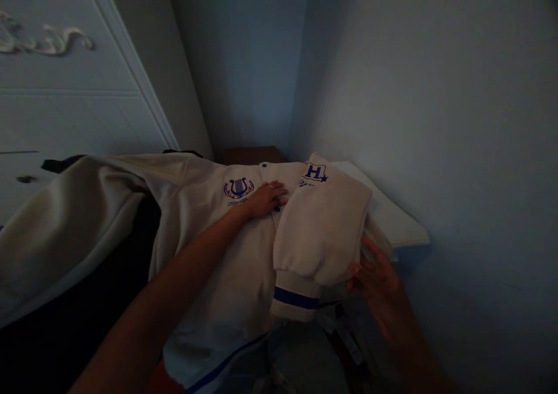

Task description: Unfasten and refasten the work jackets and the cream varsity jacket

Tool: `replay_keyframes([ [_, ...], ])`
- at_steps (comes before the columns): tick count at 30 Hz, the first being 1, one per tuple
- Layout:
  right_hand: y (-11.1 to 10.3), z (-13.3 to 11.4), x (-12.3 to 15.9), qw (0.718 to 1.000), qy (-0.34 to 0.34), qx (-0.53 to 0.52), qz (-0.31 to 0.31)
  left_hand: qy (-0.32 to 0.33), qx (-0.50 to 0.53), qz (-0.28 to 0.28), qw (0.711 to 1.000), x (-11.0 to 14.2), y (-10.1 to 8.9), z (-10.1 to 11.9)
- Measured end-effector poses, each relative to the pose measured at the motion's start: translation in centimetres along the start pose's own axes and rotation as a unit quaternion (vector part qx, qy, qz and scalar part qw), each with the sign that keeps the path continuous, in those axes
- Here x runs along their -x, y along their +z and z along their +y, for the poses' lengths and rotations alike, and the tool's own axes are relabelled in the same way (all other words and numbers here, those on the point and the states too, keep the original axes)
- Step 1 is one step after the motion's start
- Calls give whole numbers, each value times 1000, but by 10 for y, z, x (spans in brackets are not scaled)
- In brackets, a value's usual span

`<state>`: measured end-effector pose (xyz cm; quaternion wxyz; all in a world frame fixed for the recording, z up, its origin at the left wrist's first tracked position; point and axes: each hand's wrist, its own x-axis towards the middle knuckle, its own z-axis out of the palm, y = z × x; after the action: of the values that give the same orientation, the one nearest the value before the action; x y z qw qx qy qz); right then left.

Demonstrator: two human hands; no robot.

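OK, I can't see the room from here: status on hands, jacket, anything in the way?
Left hand on front of jacket. Right hand at edge of folded-over sleeve, grip unclear. Other sleeve extends left. Wall beyond right hand.

White panelled cabinet (100, 68) at left; blue-grey walls (405, 86) meeting behind, all dimly lit.

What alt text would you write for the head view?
A blue-trimmed cream jacket lies spread out, one sleeve folded onto its front. A person's left hand rests on the jacket's middle; the right hand is at the folded sleeve's edge. A white cabinet stands dimly lit behind.
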<state>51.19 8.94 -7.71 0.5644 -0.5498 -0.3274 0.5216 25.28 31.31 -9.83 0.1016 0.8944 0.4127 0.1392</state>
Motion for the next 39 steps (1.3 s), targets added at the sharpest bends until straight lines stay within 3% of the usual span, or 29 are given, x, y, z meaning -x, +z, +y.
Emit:
replay_keyframes([
  [5, -3, 10, 4, 999, 42, 14, -17, 6, 13, 22, 1000, 1, 1, 2],
  [15, -1, 24, 12, 998, 57, -40, -5, 1, -16, 27, 1000, 5, 0, 6],
  [20, -11, 25, 17, 998, 46, -28, 15, 16, -14, 24, 999, 7, -2, 6],
  [25, -17, 41, 16, 999, 47, -27, 5, -2, -7, 17, 1000, 8, -4, 9],
  [29, -23, 35, 5, 997, -31, 40, 54, -10, -7, 14, 1000, 8, -3, 8],
  [33, -29, -8, -24, 971, -152, 148, 109, -8, 4, 20, 1000, 10, -7, 13],
  [36, -15, -41, -65, 938, -244, 238, 65, 6, 29, 18, 999, 14, -13, 24],
  [39, 19, -63, -126, 882, -331, 335, -21, 51, 58, -6, 997, 20, -15, 39],
])
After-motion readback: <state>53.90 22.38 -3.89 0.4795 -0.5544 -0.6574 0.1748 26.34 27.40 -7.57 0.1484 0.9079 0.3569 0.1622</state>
